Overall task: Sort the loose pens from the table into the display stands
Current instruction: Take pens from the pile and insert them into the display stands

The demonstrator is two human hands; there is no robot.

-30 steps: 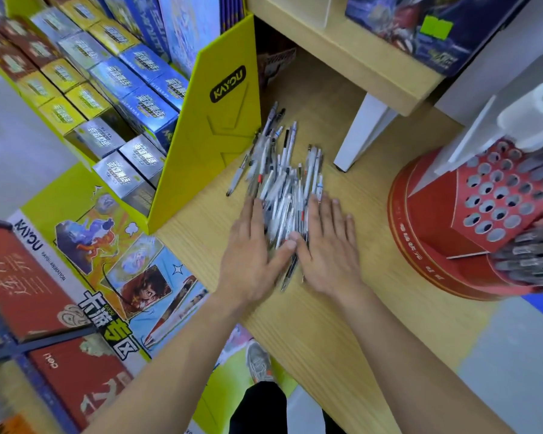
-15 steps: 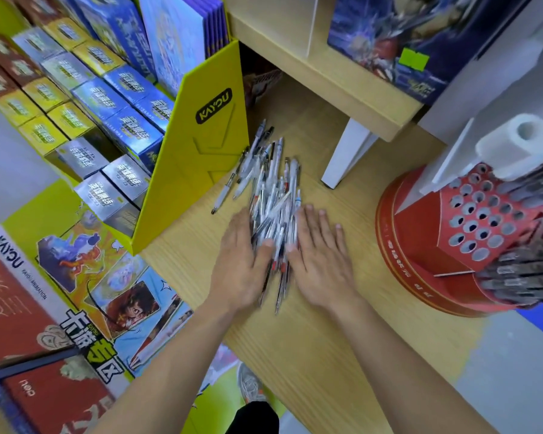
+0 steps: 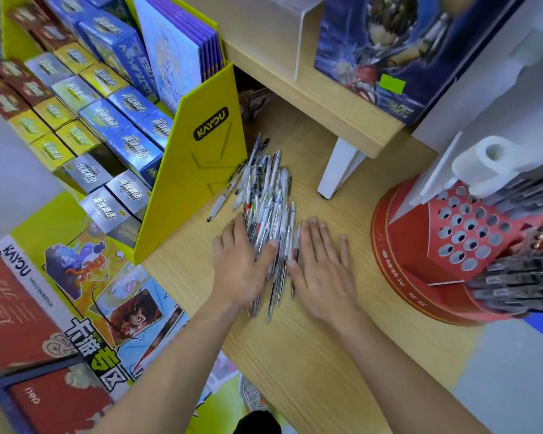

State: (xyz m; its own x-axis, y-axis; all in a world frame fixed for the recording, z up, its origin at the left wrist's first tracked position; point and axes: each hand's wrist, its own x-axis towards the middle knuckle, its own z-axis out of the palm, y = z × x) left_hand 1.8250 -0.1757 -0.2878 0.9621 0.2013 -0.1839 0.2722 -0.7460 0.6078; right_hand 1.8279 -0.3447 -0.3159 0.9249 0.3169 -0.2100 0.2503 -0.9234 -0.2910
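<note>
While left hand [image 3: 239, 272], right hand [image 3: 324, 278] lie flat, pens [image 3: 270, 195] between fingers [image 3: 318, 242]

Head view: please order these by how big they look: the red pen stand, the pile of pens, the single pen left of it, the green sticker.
1. red pen stand
2. pile of pens
3. single pen and green sticker: about alike; the pen is longer but thinner, so unranked.
</note>
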